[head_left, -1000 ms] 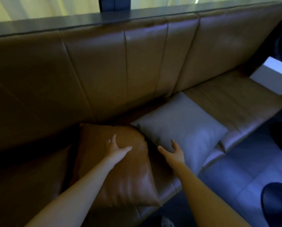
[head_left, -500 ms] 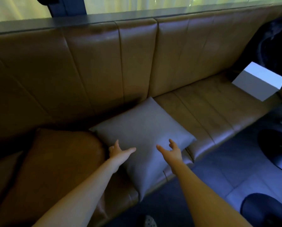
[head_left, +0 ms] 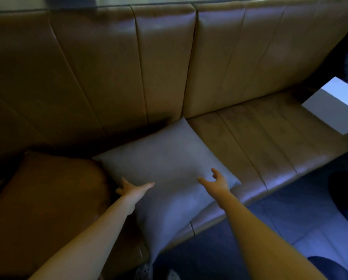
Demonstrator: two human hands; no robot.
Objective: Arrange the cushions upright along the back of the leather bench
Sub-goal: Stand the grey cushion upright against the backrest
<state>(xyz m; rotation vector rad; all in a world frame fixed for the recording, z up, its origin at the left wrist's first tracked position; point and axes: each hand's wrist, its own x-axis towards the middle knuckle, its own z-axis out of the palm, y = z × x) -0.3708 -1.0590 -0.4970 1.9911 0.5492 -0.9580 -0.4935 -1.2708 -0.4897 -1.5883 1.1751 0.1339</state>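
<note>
A grey cushion [head_left: 165,158] lies flat on the seat of the brown leather bench [head_left: 260,142], one corner hanging over the front edge. A brown leather cushion [head_left: 48,199] lies flat to its left. My left hand [head_left: 131,188] hovers open at the grey cushion's left edge, thumb pointing right. Over the cushion's right corner is my right hand [head_left: 217,182], open with fingers spread. Neither hand grips anything. The bench's padded back [head_left: 165,63] rises behind both cushions.
A white box [head_left: 334,106] sits on the bench seat at the far right. Dark round shapes [head_left: 344,190] stand on the blue-grey floor [head_left: 290,215] to the right. Shoes [head_left: 145,271] show at the bottom edge.
My view has shifted right from the brown cushion to the grey one. My left hand left the brown cushion, and both hands now flank the grey cushion.
</note>
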